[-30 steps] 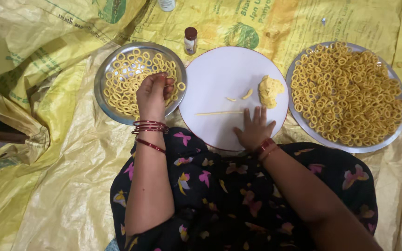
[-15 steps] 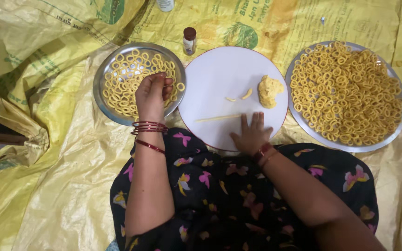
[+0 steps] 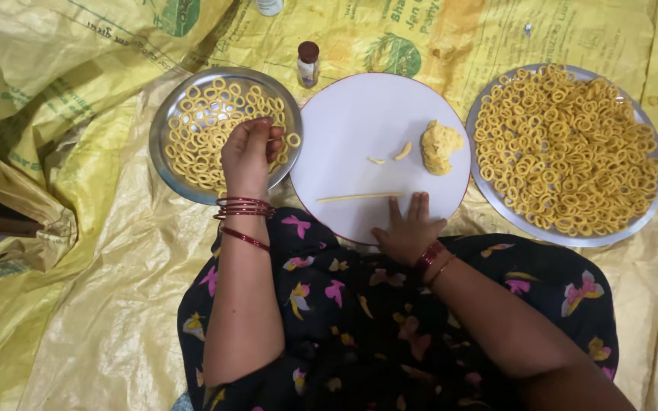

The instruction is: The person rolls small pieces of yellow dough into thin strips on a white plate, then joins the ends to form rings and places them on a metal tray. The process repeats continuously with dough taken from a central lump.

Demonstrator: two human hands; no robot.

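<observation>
Left hand [image 3: 249,154]: your fingers were curled over the near edge of the small plate [image 3: 163,122] of rings [image 3: 199,133], seemingly pinched on a ring, though the grip was hidden.

Right hand [image 3: 407,230]: it lay flat, fingers spread, empty, on the near rim of the white board [image 3: 359,122].

Strip [image 3: 359,197]: it lay just beyond your right fingertips, unrolled into a thin rope. Dough lump [image 3: 439,146]: further out.

Large plate [image 3: 653,202]: right of that hand, heaped with rings.

Step judged: setting down a ring; the strip called for looping next.
</observation>
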